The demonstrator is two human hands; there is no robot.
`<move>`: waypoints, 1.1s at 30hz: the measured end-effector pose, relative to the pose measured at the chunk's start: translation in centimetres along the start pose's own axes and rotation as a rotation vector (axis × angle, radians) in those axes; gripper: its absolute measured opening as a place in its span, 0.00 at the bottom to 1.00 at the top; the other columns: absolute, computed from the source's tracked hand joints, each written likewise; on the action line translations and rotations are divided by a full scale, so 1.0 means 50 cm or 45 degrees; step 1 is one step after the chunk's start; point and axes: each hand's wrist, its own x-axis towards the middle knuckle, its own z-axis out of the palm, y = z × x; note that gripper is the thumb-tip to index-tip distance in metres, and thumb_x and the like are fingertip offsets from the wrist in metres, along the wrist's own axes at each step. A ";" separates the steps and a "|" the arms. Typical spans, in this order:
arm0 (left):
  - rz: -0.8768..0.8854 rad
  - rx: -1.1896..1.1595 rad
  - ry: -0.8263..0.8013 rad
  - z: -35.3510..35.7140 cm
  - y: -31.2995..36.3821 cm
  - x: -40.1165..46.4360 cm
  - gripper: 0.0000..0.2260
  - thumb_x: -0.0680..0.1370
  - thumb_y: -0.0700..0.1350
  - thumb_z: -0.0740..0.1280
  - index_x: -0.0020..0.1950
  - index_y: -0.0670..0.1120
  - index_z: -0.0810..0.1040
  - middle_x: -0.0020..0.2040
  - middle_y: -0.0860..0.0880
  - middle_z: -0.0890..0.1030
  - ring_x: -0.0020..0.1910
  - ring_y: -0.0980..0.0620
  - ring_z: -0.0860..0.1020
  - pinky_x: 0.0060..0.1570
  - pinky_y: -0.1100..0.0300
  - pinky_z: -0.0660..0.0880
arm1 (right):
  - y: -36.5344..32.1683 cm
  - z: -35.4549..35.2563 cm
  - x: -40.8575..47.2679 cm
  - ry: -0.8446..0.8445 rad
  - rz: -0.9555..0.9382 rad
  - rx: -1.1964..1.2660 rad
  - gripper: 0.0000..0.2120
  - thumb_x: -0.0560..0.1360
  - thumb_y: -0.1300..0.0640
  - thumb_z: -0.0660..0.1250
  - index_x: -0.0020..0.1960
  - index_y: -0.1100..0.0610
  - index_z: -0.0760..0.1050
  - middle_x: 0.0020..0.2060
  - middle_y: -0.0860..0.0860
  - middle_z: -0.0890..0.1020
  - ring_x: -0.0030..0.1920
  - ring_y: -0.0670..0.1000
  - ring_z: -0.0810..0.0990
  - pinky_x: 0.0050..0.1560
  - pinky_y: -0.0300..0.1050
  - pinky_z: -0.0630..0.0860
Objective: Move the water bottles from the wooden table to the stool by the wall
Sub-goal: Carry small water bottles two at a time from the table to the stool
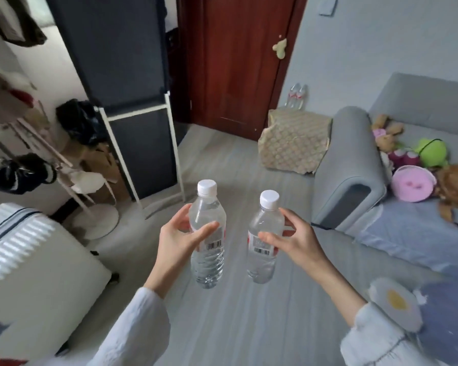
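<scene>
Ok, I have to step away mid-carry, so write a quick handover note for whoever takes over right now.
Left hand: holds one water bottle upright.
Right hand: holds the second bottle upright.
Done: two earlier bottles appear to stand on the covered stool by the wall, beside the door.
Left: walk across the floor and set both on the stool. The wooden table is out of view.

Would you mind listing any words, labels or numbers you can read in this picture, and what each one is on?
No text can be read here.
Bottle in the left hand, left bottle: a barcode on the label; its digits are too small to read.
Bottle in the right hand, right bottle: a barcode and a blurred grey patch; unreadable.
Two bottles on the stool by the wall, far bottles: red labels, too small to read.
</scene>
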 end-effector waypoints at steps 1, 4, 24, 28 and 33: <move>0.003 0.005 -0.037 0.013 -0.001 0.040 0.16 0.64 0.57 0.74 0.50 0.58 0.79 0.42 0.54 0.84 0.37 0.60 0.80 0.30 0.67 0.73 | 0.003 -0.008 0.029 0.030 0.012 0.010 0.26 0.60 0.55 0.78 0.56 0.54 0.75 0.50 0.52 0.82 0.51 0.51 0.80 0.49 0.45 0.78; 0.004 0.036 -0.134 0.052 -0.012 0.160 0.15 0.65 0.56 0.73 0.49 0.57 0.79 0.40 0.53 0.84 0.35 0.60 0.78 0.29 0.67 0.72 | 0.019 -0.031 0.126 0.106 0.045 0.044 0.26 0.62 0.58 0.77 0.58 0.54 0.74 0.51 0.52 0.82 0.53 0.50 0.80 0.51 0.44 0.77; -0.071 0.062 -0.202 0.336 -0.022 1.057 0.16 0.60 0.58 0.74 0.43 0.54 0.80 0.34 0.50 0.80 0.29 0.57 0.75 0.29 0.66 0.73 | 0.058 -0.253 1.001 0.224 0.033 0.079 0.26 0.63 0.55 0.76 0.59 0.53 0.74 0.50 0.52 0.82 0.49 0.41 0.79 0.40 0.31 0.76; -0.076 0.038 -0.231 0.412 -0.039 1.241 0.17 0.59 0.58 0.75 0.42 0.52 0.80 0.30 0.55 0.80 0.26 0.59 0.74 0.25 0.66 0.72 | 0.080 -0.299 1.171 0.264 0.043 0.043 0.25 0.63 0.56 0.77 0.58 0.53 0.75 0.51 0.53 0.82 0.50 0.45 0.79 0.41 0.31 0.76; -0.101 0.045 -0.285 0.527 -0.076 1.497 0.30 0.60 0.53 0.77 0.57 0.41 0.76 0.33 0.55 0.81 0.27 0.62 0.77 0.24 0.68 0.71 | 0.112 -0.374 1.413 0.310 0.081 -0.010 0.27 0.62 0.54 0.77 0.58 0.54 0.75 0.52 0.51 0.82 0.53 0.51 0.79 0.54 0.47 0.77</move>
